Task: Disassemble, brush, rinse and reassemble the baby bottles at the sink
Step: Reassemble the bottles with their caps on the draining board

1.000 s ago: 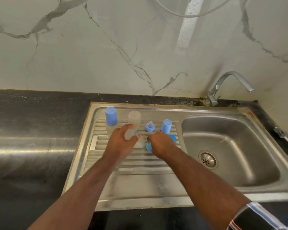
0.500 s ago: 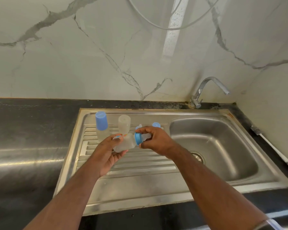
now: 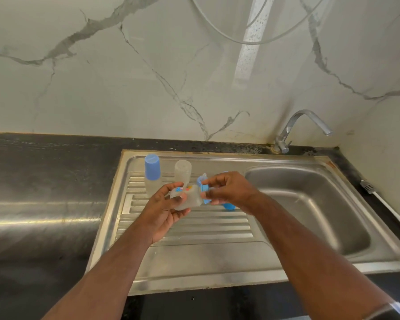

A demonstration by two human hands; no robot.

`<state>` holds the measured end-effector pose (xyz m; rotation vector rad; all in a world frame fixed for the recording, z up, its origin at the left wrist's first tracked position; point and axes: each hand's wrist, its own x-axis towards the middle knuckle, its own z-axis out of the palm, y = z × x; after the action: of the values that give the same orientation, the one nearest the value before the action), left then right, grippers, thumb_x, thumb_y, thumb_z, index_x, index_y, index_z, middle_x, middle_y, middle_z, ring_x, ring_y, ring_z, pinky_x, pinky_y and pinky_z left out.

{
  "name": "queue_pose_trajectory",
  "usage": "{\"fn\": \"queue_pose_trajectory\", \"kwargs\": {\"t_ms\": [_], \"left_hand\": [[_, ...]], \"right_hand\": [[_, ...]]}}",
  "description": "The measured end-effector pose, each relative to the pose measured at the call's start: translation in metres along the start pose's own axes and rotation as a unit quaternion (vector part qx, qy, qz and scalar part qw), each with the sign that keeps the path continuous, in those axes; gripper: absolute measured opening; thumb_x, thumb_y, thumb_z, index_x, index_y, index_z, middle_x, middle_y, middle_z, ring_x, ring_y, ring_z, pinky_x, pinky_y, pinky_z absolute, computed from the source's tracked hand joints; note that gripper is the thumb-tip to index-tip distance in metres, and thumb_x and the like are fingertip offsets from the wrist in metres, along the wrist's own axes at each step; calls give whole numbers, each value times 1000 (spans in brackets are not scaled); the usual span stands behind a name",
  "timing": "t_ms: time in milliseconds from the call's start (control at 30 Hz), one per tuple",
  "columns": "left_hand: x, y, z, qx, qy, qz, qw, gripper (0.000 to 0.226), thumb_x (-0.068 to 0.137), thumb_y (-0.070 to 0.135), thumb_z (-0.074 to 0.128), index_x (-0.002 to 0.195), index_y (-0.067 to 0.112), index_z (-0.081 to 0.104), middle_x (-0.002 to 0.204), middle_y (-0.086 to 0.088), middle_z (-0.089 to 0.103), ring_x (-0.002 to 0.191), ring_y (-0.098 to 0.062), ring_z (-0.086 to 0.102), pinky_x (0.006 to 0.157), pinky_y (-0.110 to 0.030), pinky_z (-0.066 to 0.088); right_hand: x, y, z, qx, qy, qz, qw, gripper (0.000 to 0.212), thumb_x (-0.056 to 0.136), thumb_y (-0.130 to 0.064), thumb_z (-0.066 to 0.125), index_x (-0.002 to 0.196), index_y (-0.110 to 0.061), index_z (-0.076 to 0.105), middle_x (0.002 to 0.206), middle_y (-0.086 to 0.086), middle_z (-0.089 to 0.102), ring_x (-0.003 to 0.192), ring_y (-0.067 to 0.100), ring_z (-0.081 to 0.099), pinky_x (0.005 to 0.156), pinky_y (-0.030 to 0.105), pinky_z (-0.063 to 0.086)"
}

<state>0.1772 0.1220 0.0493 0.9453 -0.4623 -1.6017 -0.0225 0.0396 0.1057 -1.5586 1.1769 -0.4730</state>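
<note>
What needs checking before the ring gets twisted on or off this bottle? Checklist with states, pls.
1. Left hand grips the bottle body: ok.
2. Right hand pinches the blue ring at the neck: ok.
3. Ring square on the threads: cannot tell, fingers cover it.
4. Work held over the drainboard, not the floor: ok.
5. Capped bottle and clear bottle standing behind, apart from the hands: ok.
6. Tap off: ok, no water visible.
</note>
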Motion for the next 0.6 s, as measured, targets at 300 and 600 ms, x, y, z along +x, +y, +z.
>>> {"fn": "queue_pose_trajectory", "kwargs": {"t_ms": [300,600], "left_hand": [[8,-4,-7,11,0,3,1000,47,76,0,75,119,12,60,124,-17,67,105,-32,70,84,-42,61],[17,-13,-13,76,-32,13,997,57,71,4,78,125,13,61,124,-9,67,111,-28,69,89,-40,60]], "right_hand": [[2,2,-6,-2,-41,6,999,40,80,-18,83,118,-14,72,108,-4,71,88,5,71,74,19,58],[2,1,-3,53,-42,62,996,24,88,-20,75,111,-11,70,98,3,72,80,15,74,73,28,61]]}}
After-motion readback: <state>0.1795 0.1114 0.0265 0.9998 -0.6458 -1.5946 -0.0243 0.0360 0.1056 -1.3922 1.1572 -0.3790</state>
